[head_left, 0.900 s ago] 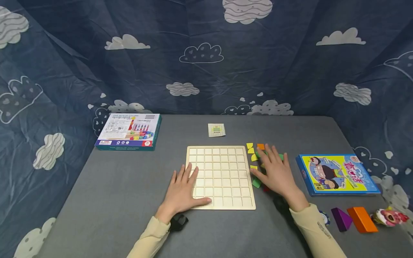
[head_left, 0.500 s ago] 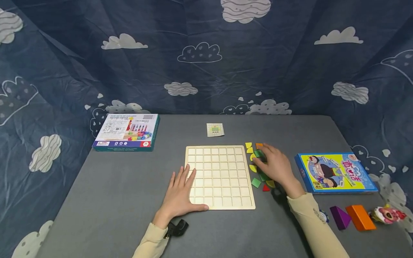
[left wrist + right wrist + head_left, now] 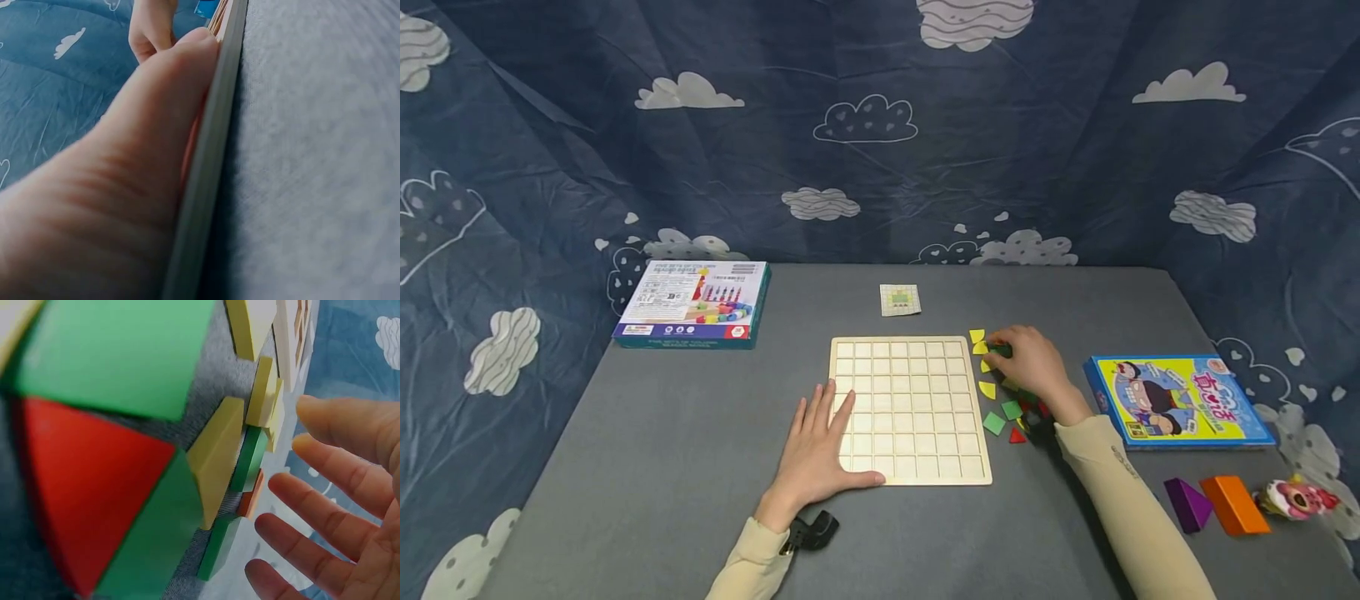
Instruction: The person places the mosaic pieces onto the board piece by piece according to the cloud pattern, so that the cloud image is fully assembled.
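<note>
Two hands are working at a grey tabletop (image 3: 685, 467). Head view: the left hand (image 3: 817, 450) is lying flat, fingers straight, on the near left corner of the pale wooden grid board (image 3: 910, 408), evidently steadying it. The right hand (image 3: 1032, 365) is hovering over the heap of small coloured wooden tiles (image 3: 1004, 410) just right of the board, fingers curved down at a dark green tile (image 3: 1000, 351); whether it is gripping cannot be told here. A small pattern card (image 3: 900, 300) is lying beyond the board, facing the person for reference.

Left wrist view: the left hand (image 3: 112, 187) is pressing flat against the board's edge (image 3: 209, 156).

Right wrist view: the right hand's fingers (image 3: 337, 487) are spreading loosely, holding nothing, beside green, red and yellow tiles (image 3: 156, 450) lying packed together.
</note>
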A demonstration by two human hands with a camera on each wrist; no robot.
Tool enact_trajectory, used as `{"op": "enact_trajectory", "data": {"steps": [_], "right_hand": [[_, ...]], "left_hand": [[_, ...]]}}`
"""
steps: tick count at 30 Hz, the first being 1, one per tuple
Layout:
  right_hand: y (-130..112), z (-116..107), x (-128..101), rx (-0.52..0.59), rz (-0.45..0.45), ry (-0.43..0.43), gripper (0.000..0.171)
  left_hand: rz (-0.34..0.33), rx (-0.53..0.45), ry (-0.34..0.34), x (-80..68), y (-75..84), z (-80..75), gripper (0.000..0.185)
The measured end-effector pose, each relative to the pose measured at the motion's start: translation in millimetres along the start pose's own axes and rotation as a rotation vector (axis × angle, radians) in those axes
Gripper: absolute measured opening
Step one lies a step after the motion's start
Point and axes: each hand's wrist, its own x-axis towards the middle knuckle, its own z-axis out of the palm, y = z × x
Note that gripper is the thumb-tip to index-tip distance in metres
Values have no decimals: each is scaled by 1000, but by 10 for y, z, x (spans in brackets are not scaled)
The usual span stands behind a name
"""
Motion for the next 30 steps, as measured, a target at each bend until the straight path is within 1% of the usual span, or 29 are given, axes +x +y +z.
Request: {"op": "enact_trajectory", "data": {"steps": [3, 8, 13, 16, 21, 25, 30], "right_hand": [[-3, 2, 47, -7, -4, -9, 31], [-4, 14, 98, -23, -21, -17, 28], [22, 25, 134, -33, -29, -33, 28], [32, 26, 155, -33, -29, -50, 28], [32, 18, 196, -31, -37, -56, 24], [47, 0, 225, -19, -45, -52, 18], [83, -7, 261, -3, -40, -66, 17]], "left_hand": [[-10, 10, 6, 1, 4, 4, 120], [-47, 21, 11, -16, 30, 10, 119], [-72, 35, -2, -33, 50, 6, 122], [-60, 32, -13, -41, 36, -12, 127], [-16, 15, -27, -56, -20, -59, 138], [-2, -3, -41, -61, -45, -76, 139], [-5, 13, -43, -61, -56, -60, 138]]}}
